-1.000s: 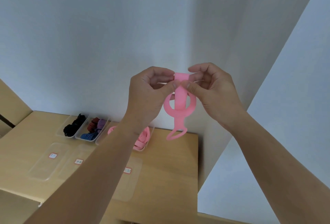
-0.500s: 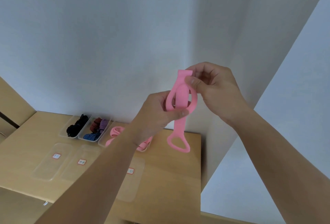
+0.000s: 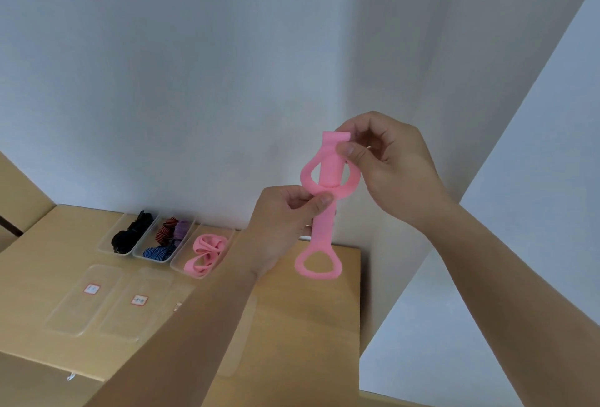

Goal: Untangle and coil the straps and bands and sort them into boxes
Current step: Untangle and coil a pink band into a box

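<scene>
I hold a pink band up in front of the wall, above the table's far right corner. My right hand pinches its top end between thumb and fingers. My left hand pinches it lower down, where an upper loop crosses the straight middle strip. A second loop hangs free at the bottom. Three clear boxes stand at the back of the table: one with black straps, one with striped and purple bands, one with coiled pink bands.
Three clear lids with small red-edged labels lie flat on the wooden table in front of the boxes. The table ends at a right edge near the wall corner. A wooden panel rises at the far left.
My left hand has slid down from the band's top to the crossing below the upper loop. The band now hangs longer, its bottom loop lower. My right hand stays at the top.
</scene>
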The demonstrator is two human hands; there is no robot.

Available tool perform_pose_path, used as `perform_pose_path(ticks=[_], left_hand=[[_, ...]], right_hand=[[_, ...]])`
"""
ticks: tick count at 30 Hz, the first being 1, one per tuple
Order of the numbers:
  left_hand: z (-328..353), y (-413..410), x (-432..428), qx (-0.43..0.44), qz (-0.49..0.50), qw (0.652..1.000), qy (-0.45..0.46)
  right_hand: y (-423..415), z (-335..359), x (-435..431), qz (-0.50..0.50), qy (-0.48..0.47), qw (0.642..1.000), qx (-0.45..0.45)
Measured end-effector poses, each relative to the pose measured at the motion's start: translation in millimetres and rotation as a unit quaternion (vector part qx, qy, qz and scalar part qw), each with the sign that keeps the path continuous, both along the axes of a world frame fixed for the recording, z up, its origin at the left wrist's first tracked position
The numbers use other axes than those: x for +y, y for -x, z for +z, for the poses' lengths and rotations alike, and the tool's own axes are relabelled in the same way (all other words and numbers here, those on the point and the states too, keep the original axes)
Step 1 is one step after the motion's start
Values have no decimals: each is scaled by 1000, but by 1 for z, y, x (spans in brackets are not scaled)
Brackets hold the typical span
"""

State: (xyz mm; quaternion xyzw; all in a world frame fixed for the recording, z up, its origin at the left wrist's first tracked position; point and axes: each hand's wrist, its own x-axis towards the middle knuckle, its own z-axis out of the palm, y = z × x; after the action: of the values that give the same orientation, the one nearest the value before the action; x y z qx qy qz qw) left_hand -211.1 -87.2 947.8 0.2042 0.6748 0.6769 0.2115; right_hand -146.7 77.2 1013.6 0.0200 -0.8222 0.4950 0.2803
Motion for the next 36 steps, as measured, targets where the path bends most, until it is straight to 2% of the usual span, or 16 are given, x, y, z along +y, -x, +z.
perform_pose_path(ticks=[4, 9, 11, 14, 19, 27, 31, 36], left_hand=[[1, 1, 8, -25, 33, 999, 1], [15, 12, 13, -188, 22, 980, -66], [24, 18, 12, -230, 2, 969, -96], [36, 22, 11, -235, -27, 967, -95], [44, 27, 10, -208, -50, 976, -46], [49, 30, 1, -236, -109, 963, -77], [44, 27, -4, -139, -140, 979, -59], [39, 33, -17, -151, -169, 970, -86]], right_hand=[[-2, -7, -3, -2, -137, 987, 81], [-6, -26, -1, -22, -333, 915, 224], [-8, -36, 0, -23, -387, 889, 243], [-9, -51, 3, -28, -448, 865, 225], [-10, -57, 8, -34, -459, 863, 205], [-6, -59, 11, -31, -454, 869, 196], [-7, -58, 8, -21, -450, 872, 194], [-16, -61, 6, -7, -450, 875, 178]])
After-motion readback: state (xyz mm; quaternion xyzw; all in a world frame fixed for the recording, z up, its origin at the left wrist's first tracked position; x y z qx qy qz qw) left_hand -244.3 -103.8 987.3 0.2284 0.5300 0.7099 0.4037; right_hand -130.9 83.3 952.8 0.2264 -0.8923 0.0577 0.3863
